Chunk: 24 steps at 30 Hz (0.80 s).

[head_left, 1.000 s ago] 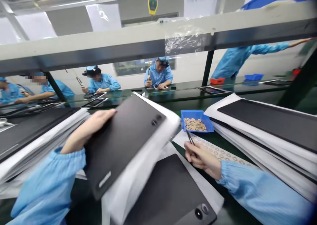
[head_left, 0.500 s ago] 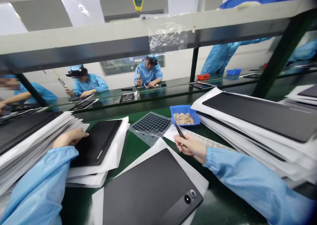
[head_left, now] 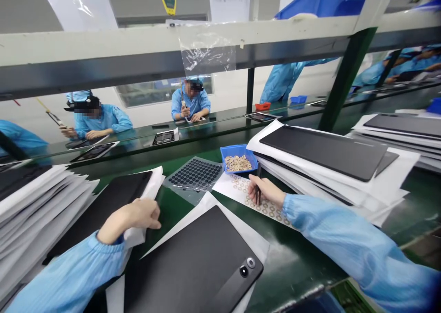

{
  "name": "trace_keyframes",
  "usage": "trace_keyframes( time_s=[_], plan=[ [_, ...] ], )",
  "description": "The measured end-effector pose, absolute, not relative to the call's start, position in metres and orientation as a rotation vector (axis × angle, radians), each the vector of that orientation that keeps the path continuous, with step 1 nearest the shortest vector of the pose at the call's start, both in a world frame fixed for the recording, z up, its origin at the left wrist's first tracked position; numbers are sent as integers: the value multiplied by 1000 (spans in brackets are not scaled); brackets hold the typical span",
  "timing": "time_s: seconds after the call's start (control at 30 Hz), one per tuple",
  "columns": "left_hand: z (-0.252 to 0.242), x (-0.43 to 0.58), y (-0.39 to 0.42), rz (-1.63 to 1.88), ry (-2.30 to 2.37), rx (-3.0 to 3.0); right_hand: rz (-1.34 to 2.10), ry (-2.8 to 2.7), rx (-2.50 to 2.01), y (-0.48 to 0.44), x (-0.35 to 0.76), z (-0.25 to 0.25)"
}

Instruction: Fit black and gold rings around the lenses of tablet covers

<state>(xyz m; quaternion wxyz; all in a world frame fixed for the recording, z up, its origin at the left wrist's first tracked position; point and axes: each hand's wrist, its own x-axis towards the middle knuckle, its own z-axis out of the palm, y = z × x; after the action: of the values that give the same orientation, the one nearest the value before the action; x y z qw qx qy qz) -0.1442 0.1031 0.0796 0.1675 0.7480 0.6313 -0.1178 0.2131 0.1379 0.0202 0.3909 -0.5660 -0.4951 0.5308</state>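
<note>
My right hand (head_left: 267,191) is closed around dark tweezers (head_left: 258,194), held upright over a white sheet (head_left: 231,189) with rows of small tan rings. Whether the tips touch a ring I cannot tell. My left hand (head_left: 132,217) hovers with curled fingers over the near right end of a black tablet (head_left: 115,191) on white sheets; nothing shows in the fingers, though the palm is hidden. Between my hands lies a dark grey tablet (head_left: 189,258), camera side up, on a white sheet (head_left: 260,244). A clear sheet of black round pads (head_left: 195,175) lies beyond it.
A blue tray (head_left: 255,166) of tan rings stands behind the ring sheet. Stacks of tablets between white sheets rise at left (head_left: 44,207) and right (head_left: 324,150). A shelf beam (head_left: 138,47) spans overhead. Co-workers in blue sit across the bench.
My left hand has moved right, from the black tablet's left side to its near right end. The tweezers have dropped from beside the blue tray onto the ring sheet. The view has turned right.
</note>
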Motion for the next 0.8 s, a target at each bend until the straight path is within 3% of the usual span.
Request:
trace_keyframes(
  time_s=[0.2,0.37,0.6,0.8],
  plan=[
    [88,-189,99,-369,2012,1829,1297,-1263,-1435,145,215,2],
    [92,-166,101,-328,2005,1893,1274,-1293,-1440,145,216,2],
    [91,-68,99,-70,1159,2537,1274,-1291,-1500,148,214,4],
    [81,0,104,138,984,2624,1167,-1489,-1427,122,230,49]
  ],
)
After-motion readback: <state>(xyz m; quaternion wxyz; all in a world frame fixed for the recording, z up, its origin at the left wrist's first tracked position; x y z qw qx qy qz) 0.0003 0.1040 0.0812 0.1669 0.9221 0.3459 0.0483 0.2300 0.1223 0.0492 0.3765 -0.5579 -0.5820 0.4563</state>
